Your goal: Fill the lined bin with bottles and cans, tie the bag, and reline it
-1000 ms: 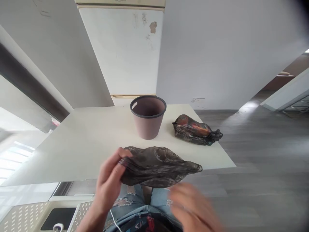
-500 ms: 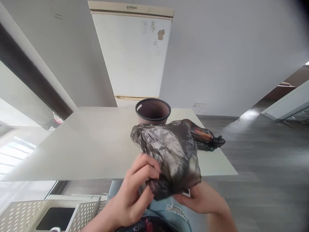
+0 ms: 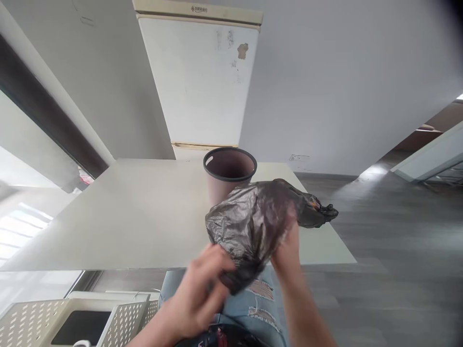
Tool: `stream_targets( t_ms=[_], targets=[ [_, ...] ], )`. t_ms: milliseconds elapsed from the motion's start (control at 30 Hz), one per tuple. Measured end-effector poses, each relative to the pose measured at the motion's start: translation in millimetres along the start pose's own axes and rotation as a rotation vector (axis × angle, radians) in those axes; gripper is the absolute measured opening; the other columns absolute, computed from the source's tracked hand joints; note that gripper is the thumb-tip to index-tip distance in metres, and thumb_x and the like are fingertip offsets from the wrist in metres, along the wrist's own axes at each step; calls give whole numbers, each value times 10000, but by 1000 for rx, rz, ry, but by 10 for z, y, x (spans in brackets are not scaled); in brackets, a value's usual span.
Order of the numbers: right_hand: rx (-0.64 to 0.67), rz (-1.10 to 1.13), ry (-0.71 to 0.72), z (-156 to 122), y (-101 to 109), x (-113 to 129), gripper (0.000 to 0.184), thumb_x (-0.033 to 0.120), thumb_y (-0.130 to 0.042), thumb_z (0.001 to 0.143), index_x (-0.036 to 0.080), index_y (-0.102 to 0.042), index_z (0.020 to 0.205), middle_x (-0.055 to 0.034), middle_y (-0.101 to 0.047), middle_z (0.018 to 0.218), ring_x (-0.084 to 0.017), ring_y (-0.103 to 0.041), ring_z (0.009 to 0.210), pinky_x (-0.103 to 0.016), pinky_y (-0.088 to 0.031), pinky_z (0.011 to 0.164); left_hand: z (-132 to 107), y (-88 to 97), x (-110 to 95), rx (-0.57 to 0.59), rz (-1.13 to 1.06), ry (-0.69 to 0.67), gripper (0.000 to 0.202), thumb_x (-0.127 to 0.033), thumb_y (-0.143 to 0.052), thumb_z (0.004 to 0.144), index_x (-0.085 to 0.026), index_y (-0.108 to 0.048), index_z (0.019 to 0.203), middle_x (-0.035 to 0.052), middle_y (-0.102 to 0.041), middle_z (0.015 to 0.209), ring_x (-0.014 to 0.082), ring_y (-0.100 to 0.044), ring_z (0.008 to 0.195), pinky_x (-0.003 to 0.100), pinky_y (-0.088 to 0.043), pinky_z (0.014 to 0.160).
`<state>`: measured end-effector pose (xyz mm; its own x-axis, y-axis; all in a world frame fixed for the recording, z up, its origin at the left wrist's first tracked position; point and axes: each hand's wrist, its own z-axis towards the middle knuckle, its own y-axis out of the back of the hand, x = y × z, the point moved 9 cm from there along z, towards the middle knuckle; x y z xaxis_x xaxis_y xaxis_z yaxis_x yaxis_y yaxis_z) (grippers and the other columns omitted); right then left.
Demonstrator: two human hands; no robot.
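A crumpled black plastic bag (image 3: 246,221) is held up over the near edge of the table. My left hand (image 3: 204,279), a little blurred, pinches the bag's gathered lower edge between thumb and fingers. My right hand (image 3: 288,243) reaches up into the bag from the right. Its fingers show only as a pinkish blur through the thin film, so their pose is hidden. Behind the bag stands a brownish-pink trash bin (image 3: 219,188) with a dark rim, partly covered by it. To the right lies another dark plastic bag (image 3: 314,214) with a twisted end.
The white table (image 3: 144,212) spans the middle of the view. Beyond it stands a white refrigerator (image 3: 198,82) against the grey wall. A beige perforated plastic unit (image 3: 123,323) is at lower left, beside my legs in ripped jeans (image 3: 260,313). Grey floor (image 3: 379,250) extends right.
My right hand has moved up from beneath the bag into it. The bag has tilted and bunched, showing more of the bin's side. My left hand keeps its hold on the edge.
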<state>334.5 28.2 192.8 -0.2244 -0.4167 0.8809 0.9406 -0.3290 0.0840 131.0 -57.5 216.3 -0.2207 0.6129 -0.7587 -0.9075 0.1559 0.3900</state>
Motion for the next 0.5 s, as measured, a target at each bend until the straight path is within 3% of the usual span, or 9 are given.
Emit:
stream_targets(
  t_ms=[100, 167, 267, 333, 400, 500],
  targets=[
    [-102, -37, 23, -31, 126, 98, 218, 412, -690, 986, 225, -675, 1096, -36, -673, 927, -196, -672, 858, -339, -583, 790, -147, 574, 353, -536, -321, 263, 187, -289, -443, 1058, -219, -593, 969, 51, -590, 862, 183, -532, 759, 297, -436, 657],
    [-96, -148, 174, -60, 134, 268, 149, 361, -721, 973, 230, -678, 1030, -41, -664, 939, -205, -664, 872, -351, -578, 795, -201, 783, 432, -715, -399, 306, 201, -317, -497, 1053, -210, -594, 914, 43, -563, 856, 173, -515, 777, 274, -437, 661],
    [245, -290, 416, -142, -243, 428, 367, 345, -779, 935, 252, -646, 1264, -127, -654, 1326, -307, -630, 1235, -482, -544, 1042, -163, 921, 439, -779, -408, 309, 183, -323, -571, 1029, -201, -604, 896, 32, -523, 844, 156, -481, 772, 249, -440, 664],
    [447, -346, 425, -193, -494, 351, 545, 333, -732, 975, 252, -529, 1475, -156, -595, 1461, -322, -583, 1329, -519, -500, 1114, -139, 958, 430, -787, -400, 305, 189, -328, -581, 1024, -200, -598, 885, 26, -501, 833, 149, -464, 756, 242, -437, 648],
    [531, -380, 354, -199, -636, 224, 520, 289, -643, 1034, 233, -493, 1529, -142, -679, 1312, -285, -643, 1185, -500, -521, 1057, -150, 1006, 410, -819, -366, 293, 202, -331, -583, 1020, -199, -584, 868, 19, -486, 818, 144, -454, 743, 240, -436, 638],
    [719, -359, 324, -319, -809, 160, 229, 237, -594, 1056, 210, -712, 1250, -70, -709, 960, -231, -639, 952, -425, -541, 910, -221, 1101, 393, -892, -309, 300, 122, -305, -625, 1003, -211, -586, 936, 1, -491, 802, 125, -438, 699, 227, -402, 593]
  ],
)
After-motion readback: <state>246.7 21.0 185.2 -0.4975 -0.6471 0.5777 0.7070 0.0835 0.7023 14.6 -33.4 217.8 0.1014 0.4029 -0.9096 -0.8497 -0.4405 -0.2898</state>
